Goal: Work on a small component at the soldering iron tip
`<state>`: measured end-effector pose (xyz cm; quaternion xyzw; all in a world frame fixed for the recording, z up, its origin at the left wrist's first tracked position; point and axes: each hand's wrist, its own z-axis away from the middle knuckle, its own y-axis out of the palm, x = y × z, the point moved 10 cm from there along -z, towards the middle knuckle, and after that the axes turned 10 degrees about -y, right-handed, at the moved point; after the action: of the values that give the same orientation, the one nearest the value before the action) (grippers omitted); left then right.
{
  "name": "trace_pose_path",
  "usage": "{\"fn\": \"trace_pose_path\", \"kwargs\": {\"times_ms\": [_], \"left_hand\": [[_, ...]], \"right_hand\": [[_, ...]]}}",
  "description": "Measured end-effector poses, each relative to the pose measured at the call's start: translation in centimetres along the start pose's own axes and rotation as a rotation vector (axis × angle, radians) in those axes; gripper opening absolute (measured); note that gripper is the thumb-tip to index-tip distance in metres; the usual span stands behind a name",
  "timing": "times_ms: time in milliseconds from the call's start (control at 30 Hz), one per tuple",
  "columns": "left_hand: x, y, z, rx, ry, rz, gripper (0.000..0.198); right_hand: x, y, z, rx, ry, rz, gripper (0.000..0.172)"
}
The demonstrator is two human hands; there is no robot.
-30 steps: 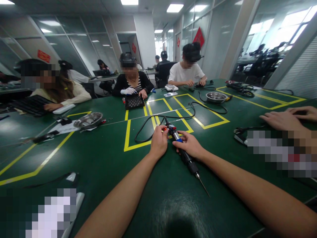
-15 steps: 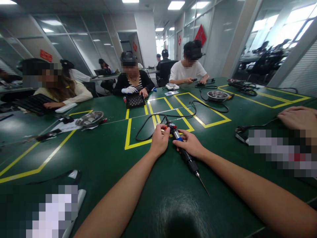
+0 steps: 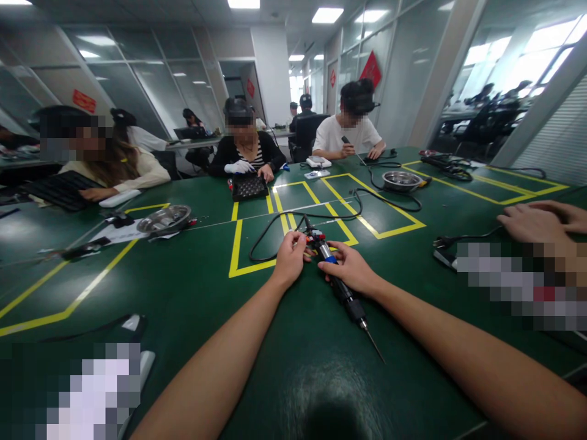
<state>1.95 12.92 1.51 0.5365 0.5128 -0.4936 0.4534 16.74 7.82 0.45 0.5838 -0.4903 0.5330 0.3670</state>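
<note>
Your right hand [image 3: 352, 270] is wrapping round the corded electric screwdriver [image 3: 347, 297] between your hands, apparently steadying it with the bit [image 3: 375, 344] pointing toward you. Your left hand [image 3: 290, 260] is curling beside its rear end, any pinch indiscernible; beyond both, the power cord [image 3: 262, 262] is lying slack, likely preventing pull.

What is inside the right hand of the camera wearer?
The right hand holds an electric screwdriver; its blue ring and thin bit show. What the hand covers cannot be seen.

Soft glare on green tabletop [image 3: 293, 366]
</note>
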Motion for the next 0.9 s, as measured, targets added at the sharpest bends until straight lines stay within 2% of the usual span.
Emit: {"fn": "trace_pose_path", "kwargs": {"times_ms": [400, 667, 767, 900], "left_hand": [[0.6, -0.7, -0.3, -0.066, -0.02, -0.016, 0.032], [1.7, 0.0, -0.6, 0.025, -0.136, 0.068, 0.043], [2.1, 0.2, -0.6, 0.047, -0.184, 0.097, 0.044], [1.9, 0.4, -0.6, 0.075, -0.176, 0.092, 0.04]], "right_hand": [[0.2, 0.2, 0.0, 0.013, -0.004, -0.003, 0.077], [0.2, 0.3, 0.1, 0.026, -0.033, -0.027, 0.078], [0.1, 0.3, 0.1, 0.04, -0.035, -0.035, 0.079], [0.2, 0.4, 0.2, 0.056, -0.035, -0.034, 0.079]]}}
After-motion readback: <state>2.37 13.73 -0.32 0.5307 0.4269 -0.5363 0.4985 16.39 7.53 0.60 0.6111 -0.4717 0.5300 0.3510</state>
